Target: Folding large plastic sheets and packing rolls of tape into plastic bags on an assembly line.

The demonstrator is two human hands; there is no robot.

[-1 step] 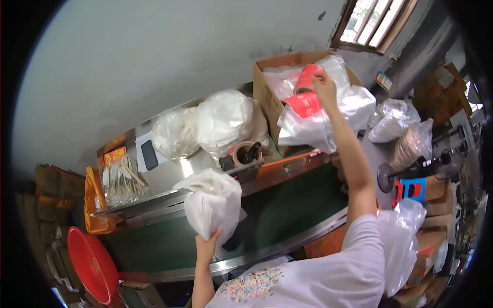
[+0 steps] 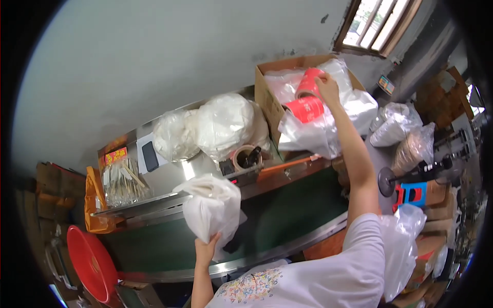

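Observation:
My left hand (image 2: 207, 248) is closed around the lower end of a full white plastic bag (image 2: 211, 205), which it holds up over the green conveyor belt (image 2: 287, 203). The bag's loose, folded top points away from me. Reaching far to the right, my right hand (image 2: 327, 88) grips the edge of a red printed roll (image 2: 309, 81) with a cardboard-coloured core. A second red roll (image 2: 304, 108) lies just below it. Both rolls rest on clear plastic bags (image 2: 308, 132) in an open cardboard box (image 2: 266, 97).
On the metal shelf (image 2: 197, 174) behind the belt are stuffed white bags (image 2: 226, 123), a tape roll (image 2: 247, 156), a phone (image 2: 150, 156) and a pack of thin sticks (image 2: 123, 182). A red basin (image 2: 92, 264) stands at left. Filled clear bags (image 2: 395, 123) stand at right.
The picture has shifted slightly. The white bag's top shows more of its folds. Both hands keep their holds, and the right stays at the upper red roll.

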